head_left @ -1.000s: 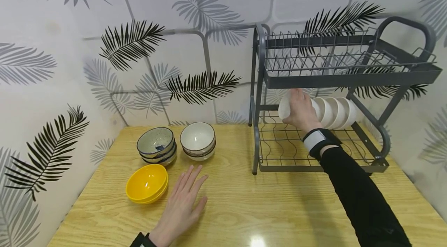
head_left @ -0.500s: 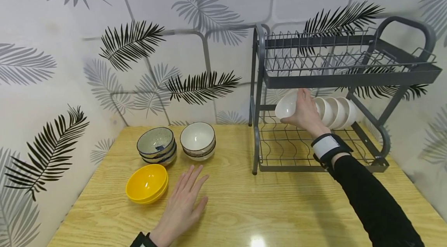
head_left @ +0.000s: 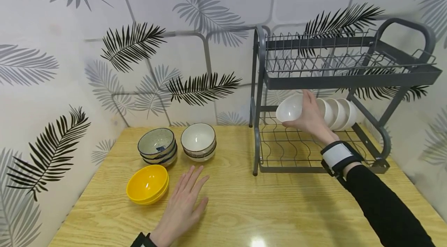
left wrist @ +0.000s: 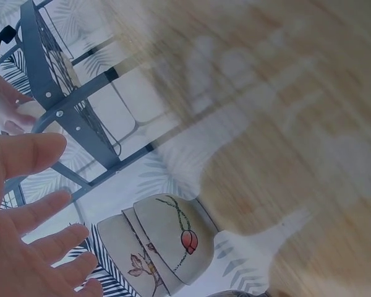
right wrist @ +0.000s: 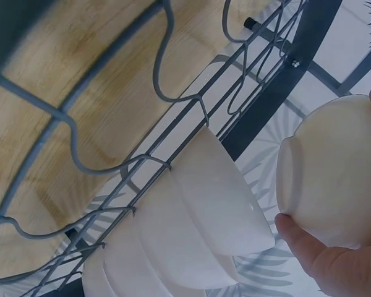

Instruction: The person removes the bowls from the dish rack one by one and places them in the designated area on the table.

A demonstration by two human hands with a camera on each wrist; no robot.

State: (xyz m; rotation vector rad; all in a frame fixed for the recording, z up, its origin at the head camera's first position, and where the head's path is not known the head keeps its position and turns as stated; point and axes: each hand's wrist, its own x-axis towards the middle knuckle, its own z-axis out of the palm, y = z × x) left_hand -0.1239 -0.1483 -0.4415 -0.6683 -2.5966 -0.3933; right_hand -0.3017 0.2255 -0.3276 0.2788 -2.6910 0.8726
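- Right hand (head_left: 312, 115): thumb and fingers clamped on a white bowl (head_left: 289, 108), left part of the dish rack (head_left: 352, 80), between upper and lower shelves.
- That bowl is tilted, mouth facing left, apart from its neighbours (gap shows in right wrist view).
- White bowl row (head_left: 336, 117) sits on edge on the lower shelf, to its right.
- Left hand (head_left: 183, 204): fingers straight, spread apart; can't tell if it touches the table (head_left: 237, 208).
- Yellow bowls (head_left: 146, 185) just left of it; far side: speckled bowls (head_left: 157, 144) left, brown-rimmed bowls (head_left: 198, 140) right, all stacked.
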